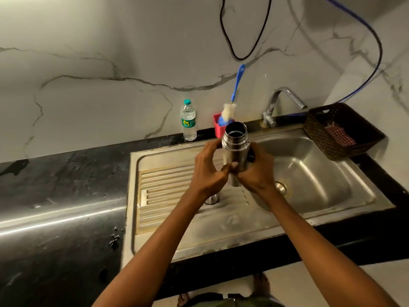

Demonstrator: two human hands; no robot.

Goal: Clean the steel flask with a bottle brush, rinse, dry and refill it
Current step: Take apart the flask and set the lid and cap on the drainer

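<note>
One steel flask (235, 147), a smooth cylinder with a ribbed threaded neck and an open round mouth, is held upright above the ridged draining board of the sink (168, 185), near the board's inner edge where the basin begins. Two bare hands have it: the left hand (209, 168) curls its grip around the flask's left side with the thumb across the front, and the right hand (257, 170) wraps its grip round the lower right side, both closed tight on the body. One small steel cap (212, 199) stands on the draining board just below the left wrist. At the back edge of the dark stone surface (55, 196) stand one clear plastic water bottle (188, 120) with a green cap and label, and one red square holder (219, 128) with one bottle brush (232, 103) upright in it, its handle blue plastic, its head pale and fluffy. One curved chrome tap (281, 103) rises behind the basin. At the sink's far right corner sits one dark woven basket (321, 129) holding a red checked cloth (339, 135).
</note>
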